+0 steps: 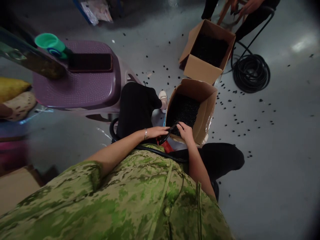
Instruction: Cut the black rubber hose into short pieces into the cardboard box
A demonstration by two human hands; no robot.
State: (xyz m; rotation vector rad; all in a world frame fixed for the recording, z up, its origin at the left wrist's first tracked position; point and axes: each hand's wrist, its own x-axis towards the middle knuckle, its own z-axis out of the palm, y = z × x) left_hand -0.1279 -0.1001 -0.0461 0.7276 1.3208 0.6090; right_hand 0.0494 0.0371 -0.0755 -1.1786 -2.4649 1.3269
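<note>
Holding a tube [165, 137] at the rim of an open box

From the head camera, the black tube is seen between the two hands, low in front of the shirt [150, 200] and at the near edge of the near box [207, 111]. Its upper end is pinched by the bent fingers of the right hand [185, 132]. The left hand [162, 131], with a bracelet [145, 134] worn at the wrist, is laid along the tube with fingers stretched; whether it is clamped there cannot be told. Beneath the hands a red thing [167, 146] is partly covered. A black hose [160, 152] is draped across the lap.

The near box is partly filled with small black bits [186, 108], and more are scattered over the floor [275, 186]. Just beyond, a far box [203, 69] is filled with similar dark stuff. A coil [251, 73] of black hose is set on the floor beside it, near a co-worker's hand [250, 6]. To the left, a phone [91, 62], a green cup [50, 42] and a bottle [30, 56] are seen at the purple stool [95, 90].
</note>
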